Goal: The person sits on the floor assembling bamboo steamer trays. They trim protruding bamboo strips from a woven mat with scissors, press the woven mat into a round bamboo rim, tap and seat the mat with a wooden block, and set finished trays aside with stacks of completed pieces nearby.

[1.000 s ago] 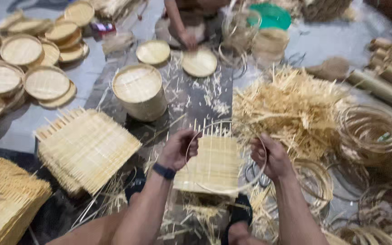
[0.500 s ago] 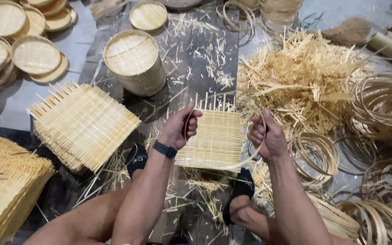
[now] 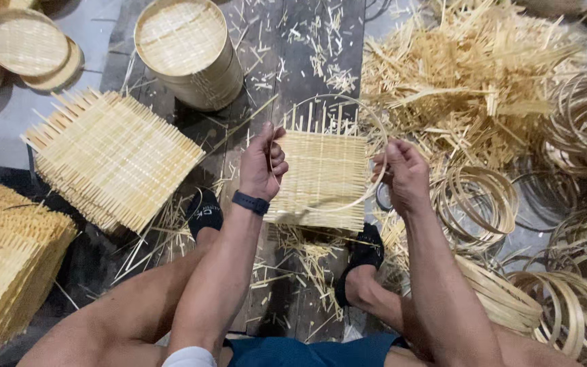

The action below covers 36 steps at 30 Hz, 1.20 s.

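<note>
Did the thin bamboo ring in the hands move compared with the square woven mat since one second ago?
Cannot tell. The camera itself shifted, and the bamboo ring lies over the square woven mat just as before.

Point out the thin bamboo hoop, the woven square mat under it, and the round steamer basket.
bamboo hoop (image 3: 348, 102), head view, top arc.
woven mat (image 3: 324, 180), head view, centre.
steamer basket (image 3: 181, 37), head view, woven top.

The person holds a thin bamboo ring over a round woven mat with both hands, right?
Not quite. The woven mat is square, not round, as the head view shows. Both the left hand and right hand do hold the thin bamboo ring over it.
</note>
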Tool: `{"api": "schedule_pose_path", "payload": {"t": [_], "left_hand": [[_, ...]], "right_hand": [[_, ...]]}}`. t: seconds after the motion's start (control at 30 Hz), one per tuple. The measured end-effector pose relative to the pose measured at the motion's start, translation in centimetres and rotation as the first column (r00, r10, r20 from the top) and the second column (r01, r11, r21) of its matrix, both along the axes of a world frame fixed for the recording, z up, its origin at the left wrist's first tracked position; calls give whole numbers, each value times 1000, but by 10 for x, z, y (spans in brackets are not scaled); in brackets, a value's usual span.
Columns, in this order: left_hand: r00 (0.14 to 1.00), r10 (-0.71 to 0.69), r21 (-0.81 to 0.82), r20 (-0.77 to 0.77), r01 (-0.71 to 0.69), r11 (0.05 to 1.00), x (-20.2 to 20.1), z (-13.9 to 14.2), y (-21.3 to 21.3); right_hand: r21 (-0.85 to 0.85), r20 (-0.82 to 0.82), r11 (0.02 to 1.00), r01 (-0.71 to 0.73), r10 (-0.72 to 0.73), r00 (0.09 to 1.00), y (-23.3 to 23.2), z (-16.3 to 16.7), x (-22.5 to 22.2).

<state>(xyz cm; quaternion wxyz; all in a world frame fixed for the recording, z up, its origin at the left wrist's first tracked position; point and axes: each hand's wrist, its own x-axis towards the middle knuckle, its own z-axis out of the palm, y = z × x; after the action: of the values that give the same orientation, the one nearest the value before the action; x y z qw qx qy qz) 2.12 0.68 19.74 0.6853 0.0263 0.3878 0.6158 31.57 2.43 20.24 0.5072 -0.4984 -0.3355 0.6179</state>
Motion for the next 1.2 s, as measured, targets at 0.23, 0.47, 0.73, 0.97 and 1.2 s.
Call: {"api": "schedule_pose_path", "payload": {"t": [0.23, 0.47, 0.73, 0.97, 1.2], "left_hand": [[499, -15, -66, -867, -84, 994, 2, -91, -11], [-4, -297, -297, -955, 23, 955, -14, -120, -17], [95, -381, -381, -920, 14, 924, -15, -105, -12], [202, -372, -377, -906, 14, 926, -14, -107, -12], [290, -406, -413, -867, 39, 910, -23, -113, -9]], "right_hand": [[-64, 601, 997, -44, 74, 796, 10, -85, -7], [28, 843, 994, -106, 33, 536, 5, -120, -19], [24, 881, 992, -126, 39, 472, 6, -119, -14], [-21, 824, 996, -91, 69, 563, 0, -116, -18], [-29, 843, 995, -96, 76, 533, 3, -111, -20]]}}
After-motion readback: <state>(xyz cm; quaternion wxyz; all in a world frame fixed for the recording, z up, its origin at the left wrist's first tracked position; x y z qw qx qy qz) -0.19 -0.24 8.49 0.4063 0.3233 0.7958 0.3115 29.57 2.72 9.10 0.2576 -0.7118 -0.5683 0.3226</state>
